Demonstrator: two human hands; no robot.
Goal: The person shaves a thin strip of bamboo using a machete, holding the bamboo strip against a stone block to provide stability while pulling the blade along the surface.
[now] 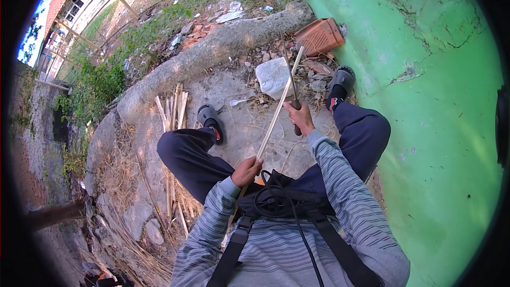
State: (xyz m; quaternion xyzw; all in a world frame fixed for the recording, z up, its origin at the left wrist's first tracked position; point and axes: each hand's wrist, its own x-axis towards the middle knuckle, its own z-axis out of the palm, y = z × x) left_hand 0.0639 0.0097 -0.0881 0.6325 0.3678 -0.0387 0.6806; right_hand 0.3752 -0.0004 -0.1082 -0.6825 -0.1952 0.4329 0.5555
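A long pale split strip, bamboo by its look (273, 118), runs slantwise from my lap up past a whitish stone block (272, 77). My left hand (247, 171) is closed around its lower part, close to my waist. My right hand (300, 118) grips the brown handle of a long-bladed knife (290, 69). The narrow blade points away from me and crosses the strip in front of the block. Whether the edge touches the strip I cannot tell. More pale strips (172, 109) lie bundled beside my left foot.
A green wall (425, 143) rises close on my right. Past the block lies an orange-brown hollow brick (320, 37) among rubble. A low rounded concrete curb (212, 48) curves around the far and left sides. Dry shavings (119, 165) cover ground to my left.
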